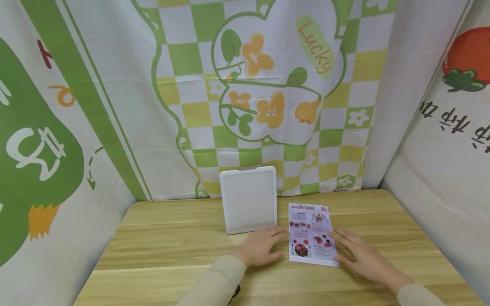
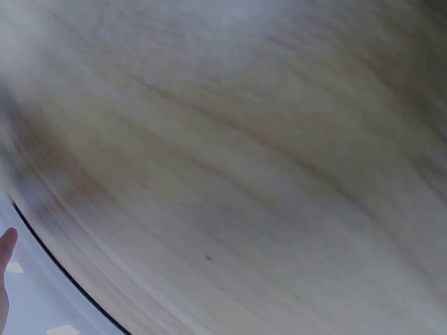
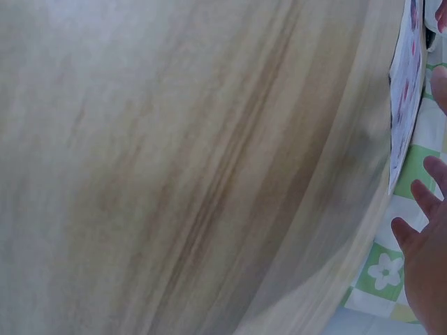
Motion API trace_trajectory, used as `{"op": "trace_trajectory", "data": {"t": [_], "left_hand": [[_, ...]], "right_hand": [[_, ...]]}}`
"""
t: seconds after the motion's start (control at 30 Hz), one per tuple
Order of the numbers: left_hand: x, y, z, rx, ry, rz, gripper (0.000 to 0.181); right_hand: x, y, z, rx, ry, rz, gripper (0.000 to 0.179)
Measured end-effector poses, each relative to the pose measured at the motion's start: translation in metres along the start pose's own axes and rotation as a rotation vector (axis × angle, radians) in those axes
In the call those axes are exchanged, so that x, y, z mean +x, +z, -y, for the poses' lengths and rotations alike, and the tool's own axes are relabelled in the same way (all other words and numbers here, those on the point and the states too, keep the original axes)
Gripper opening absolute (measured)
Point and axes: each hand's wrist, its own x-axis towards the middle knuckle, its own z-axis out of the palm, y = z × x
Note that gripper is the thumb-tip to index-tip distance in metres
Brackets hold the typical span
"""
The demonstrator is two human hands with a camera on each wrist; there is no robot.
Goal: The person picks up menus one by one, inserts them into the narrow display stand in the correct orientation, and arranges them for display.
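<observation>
A printed menu sheet (image 1: pixel 311 233) with food pictures lies on the wooden table between my two hands. Along its left edge, my left hand (image 1: pixel 264 245) has its fingers extended, the tips right at the paper. My right hand (image 1: pixel 357 255) reaches the opposite edge, fingers spread and fingertips at the border. Behind my left hand stands a white rectangular frame (image 1: pixel 249 199) with a blank pale panel, upright and tilted slightly. In the right wrist view, the right hand (image 3: pixel 427 258) shows spread fingers beside the menu sheet (image 3: pixel 405 98). Only one finger (image 2: pixel 5 258) appears in the left wrist view.
The wooden table (image 1: pixel 164 242) ends at the back against a hanging cloth (image 1: pixel 214 174) with green and yellow checks and flowers. More printed cloth hangs at the left side (image 1: pixel 42 140) and the right side (image 1: pixel 440 161). The table's right edge slopes off toward the right cloth.
</observation>
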Motion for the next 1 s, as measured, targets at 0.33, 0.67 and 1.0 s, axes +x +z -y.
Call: {"op": "trace_trajectory", "data": {"t": [0.33, 0.67, 1.0], "left_hand": [[0.018, 0.008, -0.007, 0.000, -0.038, 0.063, 0.060], [0.028, 0.011, -0.012, 0.016, -0.039, 0.099, 0.065], [0.030, 0.009, -0.014, 0.010, -0.081, 0.131, 0.070]], "right_hand": [[0.003, 0.005, -0.010, 0.055, 0.006, 0.045, 0.060], [0.004, 0.006, -0.010, 0.104, 0.074, 0.140, 0.064], [0.011, 0.006, -0.013, 0.118, 0.087, 0.177, 0.070]]}}
